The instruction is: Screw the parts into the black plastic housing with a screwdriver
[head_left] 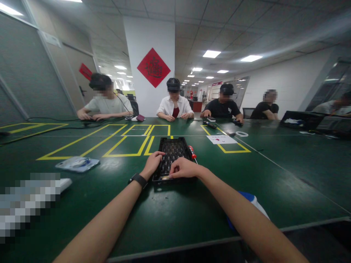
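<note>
A black case [168,148] lies in front of me, its inside set with rows of small silvery pieces too small to name. My left hand [153,162], with a dark band on the wrist, grips the case's left rim. Over the near part of the case, my right hand [184,168] is closed in a pinch; whatever sits between its fingertips is hidden. A small pale strip [165,178] shows beside those fingertips at the case's near end. Against the right side of the case lies a red-handled screwdriver [192,152].
A clear packet [78,163] lies at left, near a blurred-out object [30,204]. A blue and white item [253,204] is partly under my right forearm. Yellow tape [123,155] marks the green table. A printed sheet [221,139] and white ring [241,134] are farther right. Several people sit opposite.
</note>
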Available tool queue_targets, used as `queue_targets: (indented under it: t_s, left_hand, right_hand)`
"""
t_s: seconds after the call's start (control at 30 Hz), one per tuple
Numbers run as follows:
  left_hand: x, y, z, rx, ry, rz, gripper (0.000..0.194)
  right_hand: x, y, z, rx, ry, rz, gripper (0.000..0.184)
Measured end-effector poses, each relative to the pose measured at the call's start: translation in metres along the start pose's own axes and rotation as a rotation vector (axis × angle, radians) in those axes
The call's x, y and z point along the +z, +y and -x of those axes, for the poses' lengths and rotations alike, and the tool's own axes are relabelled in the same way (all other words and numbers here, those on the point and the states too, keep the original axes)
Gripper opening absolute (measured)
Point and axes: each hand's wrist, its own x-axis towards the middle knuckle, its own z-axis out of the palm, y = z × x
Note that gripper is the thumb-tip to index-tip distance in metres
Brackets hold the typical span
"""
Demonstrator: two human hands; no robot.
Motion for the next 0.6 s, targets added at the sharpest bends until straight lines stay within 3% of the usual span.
queue_targets:
  t_s: [0.6]
  left_hand:
    - [-0.0009, -0.0070, -0.0079, 0.149, -0.037, -0.128, 0.033]
  right_hand:
    - [-0.0010, -0.0002, 0.0007, -0.003, 0.013, -0.146, 0.024]
